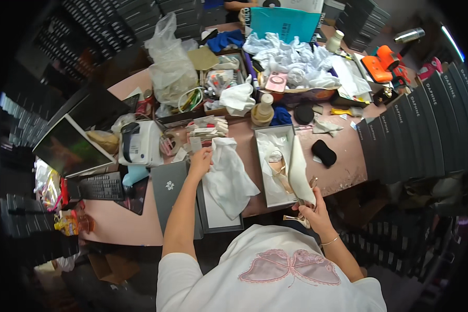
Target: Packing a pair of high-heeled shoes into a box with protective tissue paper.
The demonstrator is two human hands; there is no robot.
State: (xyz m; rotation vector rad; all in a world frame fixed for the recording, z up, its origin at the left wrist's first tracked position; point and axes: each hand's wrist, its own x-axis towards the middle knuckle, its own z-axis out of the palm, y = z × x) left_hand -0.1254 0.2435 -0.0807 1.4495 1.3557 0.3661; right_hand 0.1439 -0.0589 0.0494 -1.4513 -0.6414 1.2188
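My right hand (317,216) grips the heel end of a pale shoe (298,174), whose long white side faces up beside an open shoebox (259,156). Inside that box, among white tissue, rests a beige strappy shoe (280,174). Below my right hand, a small gold-coloured piece (296,221) shows; I cannot tell whether it belongs to the held shoe. My left hand (200,163) has its fingers curled together at the upper left edge of a white cloth or tissue sheet (229,177); what they pinch is hidden. The sheet lies over another open box (221,221), beside a grey lid (170,200).
Small packets (208,129) are piled beyond my left hand. A label printer (140,143), keyboard (101,186) and monitor (75,146) stand left. Behind are a bottle (263,110) and a carton of crumpled tissue (296,60). A black pad (324,153) lies right, near stacked shoeboxes (416,130).
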